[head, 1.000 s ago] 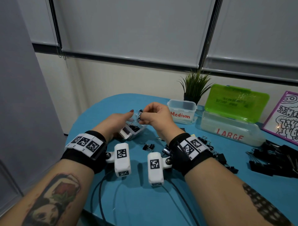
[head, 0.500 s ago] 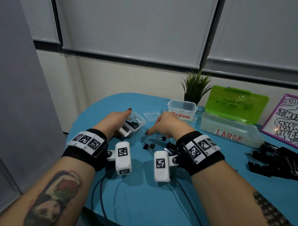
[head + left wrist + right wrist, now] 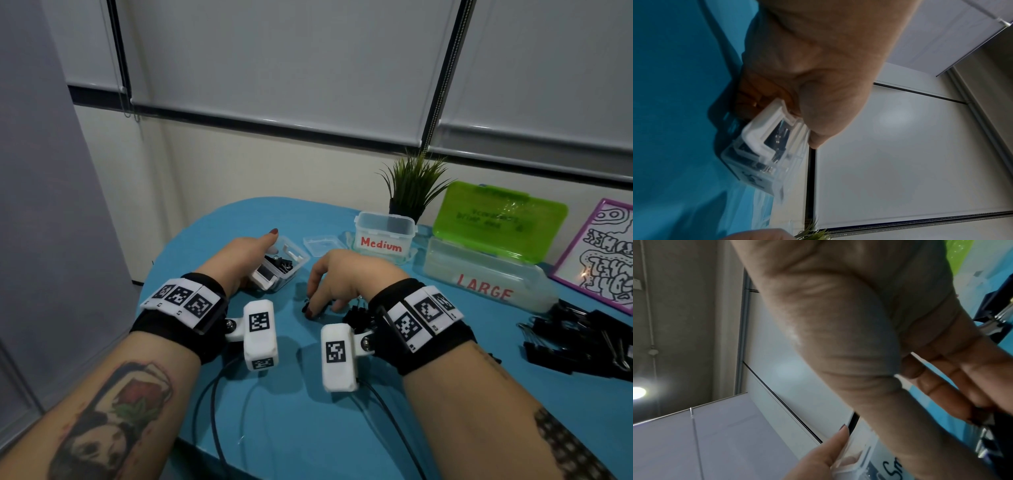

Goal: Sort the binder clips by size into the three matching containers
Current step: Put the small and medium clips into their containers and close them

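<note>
Head view: left hand [image 3: 239, 253] gripped the small clear container [image 3: 284, 265]; right hand [image 3: 346, 277], fingers curled down, pinched a small binder clip [image 3: 308, 306] on the counter [image 3: 308, 428].

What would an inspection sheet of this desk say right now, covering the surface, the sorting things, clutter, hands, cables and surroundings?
Surface: blue table, rounded far edge.
Job's things: small clear box holding black clips; Medium tub, contents not visible; LARGE case with green lid up; loose small clips under the right hand; pile of big clips at right.
Clutter: clear lid lying behind the small box; plant; drawing board.
Hands: left hand grips the small box; right hand reaches down, fingers at a clip, grip not clear.
Cables: black cables run from the wrist cameras over the near edge.
Surroundings: wall with lowered blinds.
</note>
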`<state>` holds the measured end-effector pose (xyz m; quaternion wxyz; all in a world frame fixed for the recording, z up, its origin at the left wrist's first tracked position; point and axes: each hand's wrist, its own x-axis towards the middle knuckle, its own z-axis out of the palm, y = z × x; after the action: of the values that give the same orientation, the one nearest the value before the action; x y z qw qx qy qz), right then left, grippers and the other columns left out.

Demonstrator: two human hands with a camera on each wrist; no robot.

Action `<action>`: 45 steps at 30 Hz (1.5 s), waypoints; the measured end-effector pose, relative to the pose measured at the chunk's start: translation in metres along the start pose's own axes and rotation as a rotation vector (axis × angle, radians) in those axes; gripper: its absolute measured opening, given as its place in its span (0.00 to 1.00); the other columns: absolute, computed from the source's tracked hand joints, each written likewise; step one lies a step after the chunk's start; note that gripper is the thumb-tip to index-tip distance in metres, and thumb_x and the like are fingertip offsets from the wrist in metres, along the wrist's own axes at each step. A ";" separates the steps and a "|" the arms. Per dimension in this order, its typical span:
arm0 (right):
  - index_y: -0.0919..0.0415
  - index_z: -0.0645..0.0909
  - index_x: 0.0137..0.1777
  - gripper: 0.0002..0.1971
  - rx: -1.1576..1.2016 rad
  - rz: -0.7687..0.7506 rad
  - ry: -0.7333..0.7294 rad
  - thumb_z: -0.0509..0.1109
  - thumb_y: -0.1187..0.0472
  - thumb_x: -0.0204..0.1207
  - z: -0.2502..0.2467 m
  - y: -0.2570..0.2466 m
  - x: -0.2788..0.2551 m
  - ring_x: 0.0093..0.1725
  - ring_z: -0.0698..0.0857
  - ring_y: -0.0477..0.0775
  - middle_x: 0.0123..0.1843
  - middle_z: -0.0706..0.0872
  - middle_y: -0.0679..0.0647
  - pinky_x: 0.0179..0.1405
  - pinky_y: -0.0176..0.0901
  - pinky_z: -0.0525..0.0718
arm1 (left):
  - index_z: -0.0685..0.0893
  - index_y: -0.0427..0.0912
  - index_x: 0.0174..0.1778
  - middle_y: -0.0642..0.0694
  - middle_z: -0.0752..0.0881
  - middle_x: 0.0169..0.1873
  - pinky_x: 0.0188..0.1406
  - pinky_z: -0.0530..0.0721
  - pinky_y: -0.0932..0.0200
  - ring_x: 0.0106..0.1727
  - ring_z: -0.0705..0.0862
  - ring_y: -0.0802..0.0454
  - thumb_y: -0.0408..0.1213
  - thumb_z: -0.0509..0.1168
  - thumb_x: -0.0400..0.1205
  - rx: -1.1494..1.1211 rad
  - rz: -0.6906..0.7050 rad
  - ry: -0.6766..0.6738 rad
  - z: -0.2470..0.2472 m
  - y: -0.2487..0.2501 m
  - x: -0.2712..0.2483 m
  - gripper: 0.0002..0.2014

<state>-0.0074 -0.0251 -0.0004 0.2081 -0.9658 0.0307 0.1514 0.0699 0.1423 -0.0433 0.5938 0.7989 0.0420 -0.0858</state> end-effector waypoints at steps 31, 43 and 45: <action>0.60 0.81 0.48 0.10 -0.021 -0.046 0.027 0.76 0.59 0.71 0.016 -0.004 0.009 0.27 0.88 0.55 0.42 0.90 0.57 0.36 0.48 0.89 | 0.90 0.43 0.48 0.39 0.85 0.35 0.45 0.83 0.47 0.31 0.83 0.44 0.62 0.64 0.82 -0.069 0.008 -0.012 0.002 -0.001 0.002 0.24; 0.59 0.82 0.36 0.09 0.263 -0.077 0.406 0.75 0.73 0.70 0.008 0.004 0.029 0.38 0.92 0.59 0.39 0.91 0.59 0.43 0.55 0.93 | 0.90 0.43 0.50 0.41 0.86 0.36 0.42 0.84 0.51 0.30 0.84 0.44 0.61 0.63 0.83 -0.040 0.000 -0.010 0.002 0.000 0.003 0.24; 0.57 0.82 0.32 0.14 0.376 -0.091 0.544 0.72 0.77 0.70 0.007 0.005 0.034 0.40 0.92 0.61 0.40 0.90 0.59 0.41 0.58 0.93 | 0.90 0.44 0.51 0.40 0.87 0.42 0.50 0.87 0.46 0.36 0.86 0.42 0.63 0.63 0.82 -0.023 0.007 -0.011 0.001 -0.001 0.003 0.24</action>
<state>0.0222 -0.0263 -0.0184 0.3734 -0.9159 0.0693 -0.1297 0.0729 0.1415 -0.0448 0.6033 0.7918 0.0373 -0.0876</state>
